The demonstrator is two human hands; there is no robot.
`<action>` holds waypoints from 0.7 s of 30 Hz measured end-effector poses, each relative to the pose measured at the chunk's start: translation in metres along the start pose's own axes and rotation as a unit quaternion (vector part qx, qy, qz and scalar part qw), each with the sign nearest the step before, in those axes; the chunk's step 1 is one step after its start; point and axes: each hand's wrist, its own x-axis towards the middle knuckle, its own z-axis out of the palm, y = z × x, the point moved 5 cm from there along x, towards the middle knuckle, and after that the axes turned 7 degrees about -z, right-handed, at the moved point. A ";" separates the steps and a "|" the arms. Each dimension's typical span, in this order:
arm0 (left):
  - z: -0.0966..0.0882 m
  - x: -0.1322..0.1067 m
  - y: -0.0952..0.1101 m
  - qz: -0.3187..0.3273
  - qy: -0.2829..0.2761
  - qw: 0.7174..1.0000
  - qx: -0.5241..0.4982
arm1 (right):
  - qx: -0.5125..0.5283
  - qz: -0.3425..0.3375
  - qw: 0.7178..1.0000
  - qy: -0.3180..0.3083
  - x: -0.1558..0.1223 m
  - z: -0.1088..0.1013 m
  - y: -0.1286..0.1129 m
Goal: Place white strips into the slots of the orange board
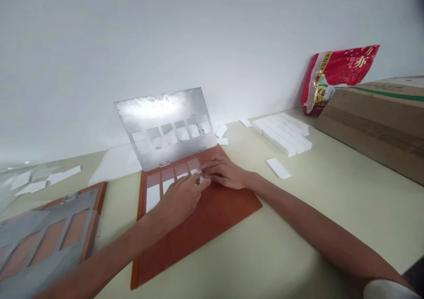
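A small white strip (198, 174) lies at the rightmost window (194, 164) of the orange board (198, 241), pinched between the fingertips of both hands, with part of it hidden by them. The left hand (180, 197) comes in from the near side, its fingers closed and curled over the strip. The right hand (225, 173) reaches across from the other side, its fingers (215, 168) lightly spread and bent down to the same spot. Two longer strips (153, 197) lie in the windows at the far left of the row. A metal plate (159, 113), cut with matching openings, stands tilted up from the board's far edge, leaving the windows uncovered. Light, even fingertip pressure looks best here, since the strip seems soft and could crease if squeezed; keeping it square to the window's edges would also help. The board lies on a pale table (308, 228). To its right are a stack of white strips (281, 133) and one loose strip (278, 168), with a cardboard box (374, 122) and a red bag (341, 73) beyond. A second board (49, 241) lies at the left, its plate closed.
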 end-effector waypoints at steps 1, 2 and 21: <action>0.002 0.002 -0.004 -0.008 -0.011 0.999 -0.031 | 0.002 0.002 1.000 -0.004 0.000 0.000 0.000; 0.003 0.004 -0.009 -0.015 -0.013 0.998 -0.062 | 0.003 0.004 1.000 -0.008 0.001 0.001 0.000; 0.013 0.034 -0.053 -0.119 0.020 0.929 -0.350 | 0.079 0.110 0.991 -0.004 -0.002 -0.005 -0.003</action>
